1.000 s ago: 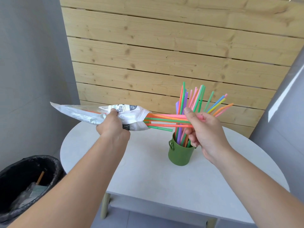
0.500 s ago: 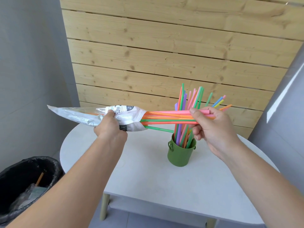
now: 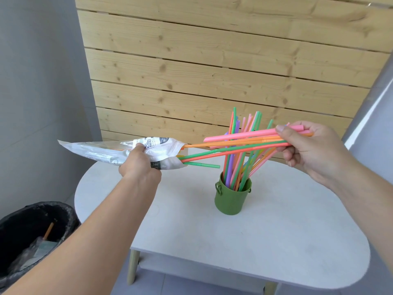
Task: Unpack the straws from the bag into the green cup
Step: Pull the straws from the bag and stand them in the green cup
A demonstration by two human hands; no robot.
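Wood-slat wall (image 3: 212, 60) behind, white desk (image 3: 276, 241) in front of me, black bin (image 3: 32, 231) low on my left off the desk. Bag (image 3: 119, 151) held level above the desk's left end, mouth toward the cup; my left hand (image 3: 138, 167) is closed round its middle, fingers wrapped tight. My right hand (image 3: 312, 150) is above and right of the green cup (image 3: 231, 199), fingers pinched shut on a bundle of straws (image 3: 244, 140), pink, orange, green, red. Pink ones look clear of the bag; the others' tails reach its mouth, can't tell how deep. Cup stands mid-desk, already holding a fan of upright straws (image 3: 238, 150).

Risks: one loose green straw (image 3: 202, 165) pokes from the bag, not in my pinch, could slide out onto the desk or floor. Bundle is splayed, so a thin pinch may drop one. Swinging it down could knock the standing straws or tip the light cup.
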